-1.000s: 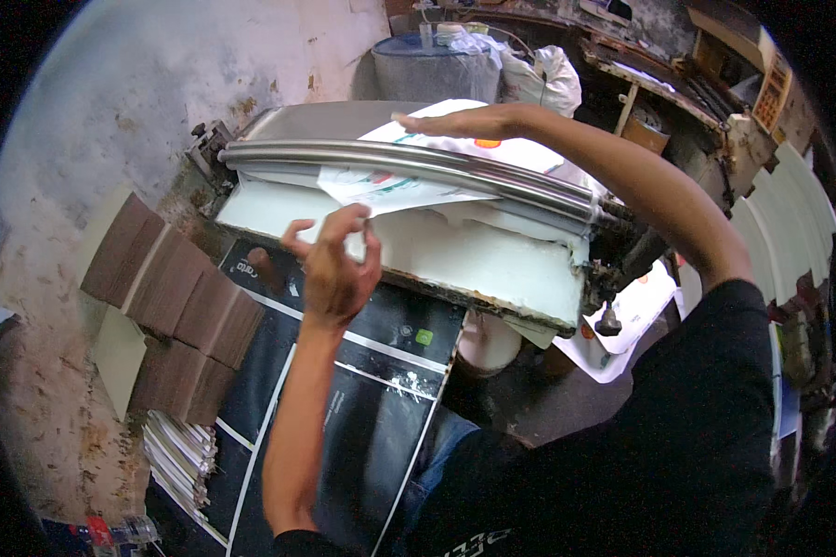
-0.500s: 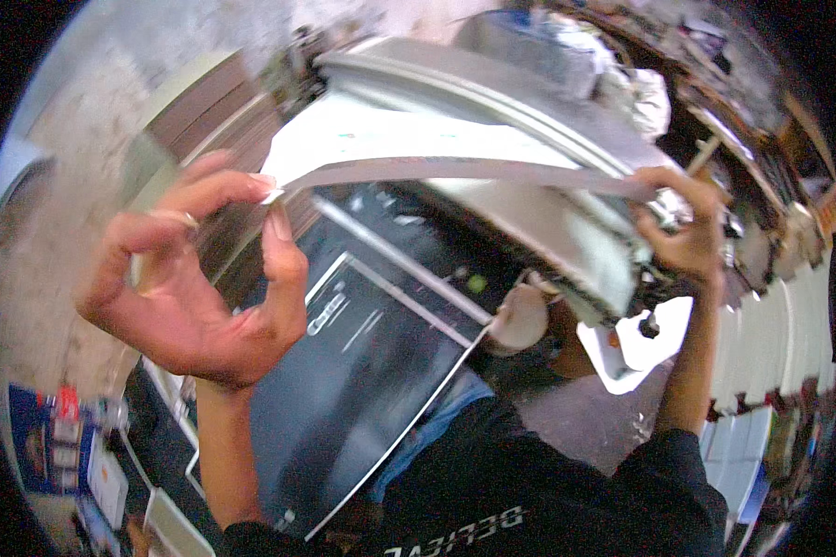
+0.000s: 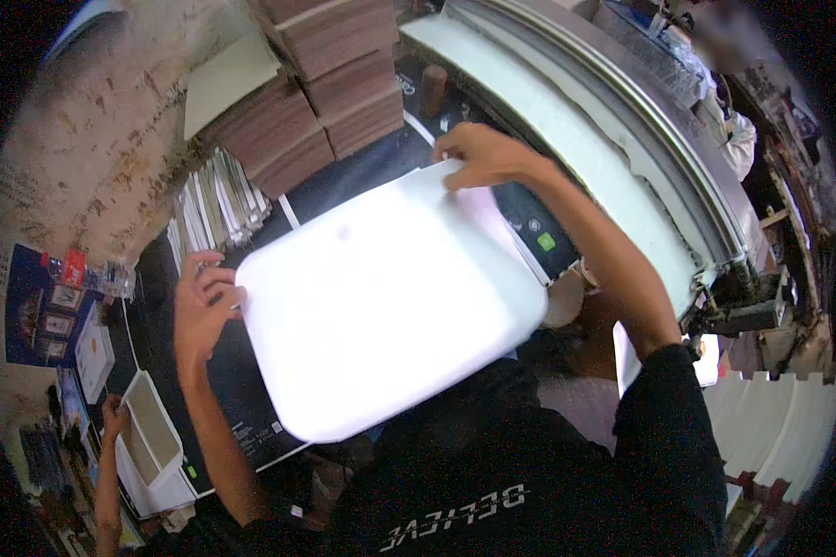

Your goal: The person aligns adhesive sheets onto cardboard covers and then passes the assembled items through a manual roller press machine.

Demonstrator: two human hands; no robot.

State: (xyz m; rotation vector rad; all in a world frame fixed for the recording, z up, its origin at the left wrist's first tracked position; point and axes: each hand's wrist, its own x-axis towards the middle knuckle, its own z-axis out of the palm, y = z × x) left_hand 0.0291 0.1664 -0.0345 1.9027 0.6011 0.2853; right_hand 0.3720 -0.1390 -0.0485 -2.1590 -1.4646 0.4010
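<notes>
A white sheet [image 3: 390, 297] with rounded corners spreads broad side up over a dark tabletop [image 3: 330, 190], slightly tilted. At its left edge, my left hand [image 3: 206, 311] pinches the rim between thumb and curled fingers. My right hand [image 3: 492, 160] grips the far edge near its corner, thumb on top and fingers mostly hidden behind. A pinkish tint shows on the part just beside my right hand; whether that is a second layer, I cannot tell. The sheet hides much of the table beneath it.
Stacks of brown board [image 3: 339, 74] stand at the back, near a bundle of pale folded strips [image 3: 218, 200]. A long metal-edged machine [image 3: 622, 130] runs along the right. At the lower left, another person's hand [image 3: 113, 416] is by a white box frame [image 3: 149, 427].
The sheet, seen almost edge-on and raised before, now faces up and hangs nearer to me. Both hands still hold it. The view has shifted, showing more of the board stacks.
</notes>
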